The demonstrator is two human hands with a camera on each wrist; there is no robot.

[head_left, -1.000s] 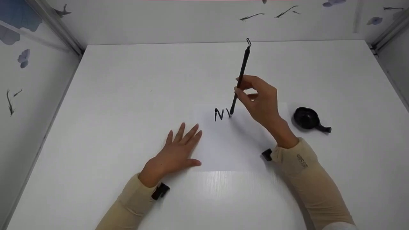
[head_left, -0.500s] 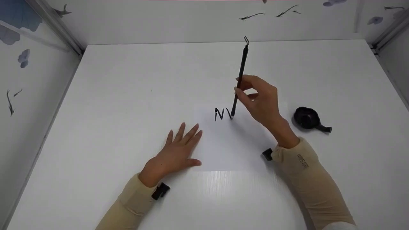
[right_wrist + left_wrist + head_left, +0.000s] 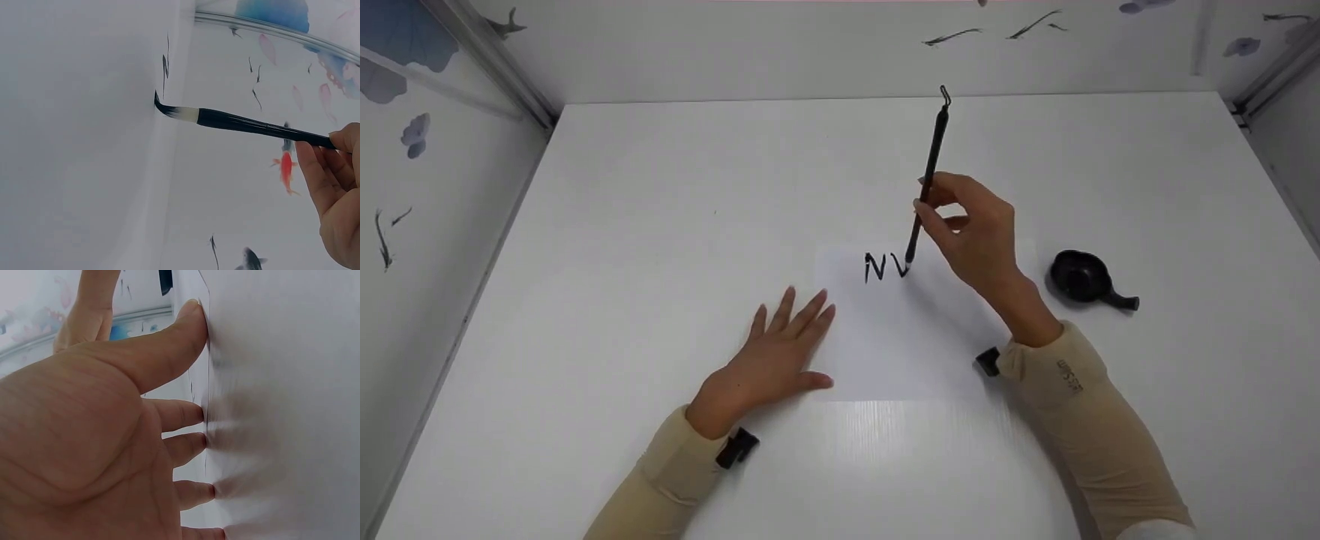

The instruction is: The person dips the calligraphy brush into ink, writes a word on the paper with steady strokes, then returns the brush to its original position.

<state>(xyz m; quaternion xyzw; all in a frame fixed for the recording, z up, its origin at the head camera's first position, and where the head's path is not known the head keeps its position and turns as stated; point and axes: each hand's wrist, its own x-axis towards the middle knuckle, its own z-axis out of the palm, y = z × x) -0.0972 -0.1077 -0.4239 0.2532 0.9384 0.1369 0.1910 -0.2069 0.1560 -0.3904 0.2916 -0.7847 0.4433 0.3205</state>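
My right hand (image 3: 979,232) pinches a black-handled ink brush (image 3: 932,154) between thumb and fingertips, its handle leaning slightly right at the top. In the right wrist view the pale bristles of the brush (image 3: 247,125) turn black toward a bent tip that touches the paper. On the white sheet of paper (image 3: 885,352) stand a black N (image 3: 874,268) and, to its right, a V-like stroke (image 3: 897,264) that ends at the brush tip. My left hand (image 3: 772,360) lies with fingers spread, its thumb and fingertips pressing at the sheet's left edge.
Right of the paper sits a small black dish with a handle (image 3: 1080,277), dark inside. The white table (image 3: 660,187) is bounded by upright white panels (image 3: 780,52) printed with flowers and fish. A black clip-like piece (image 3: 737,448) is at the left sleeve cuff.
The brush tip has gone down, then a little up and right, so the slanting stroke now has a bottom bend and a short rise. My left hand has stayed put.
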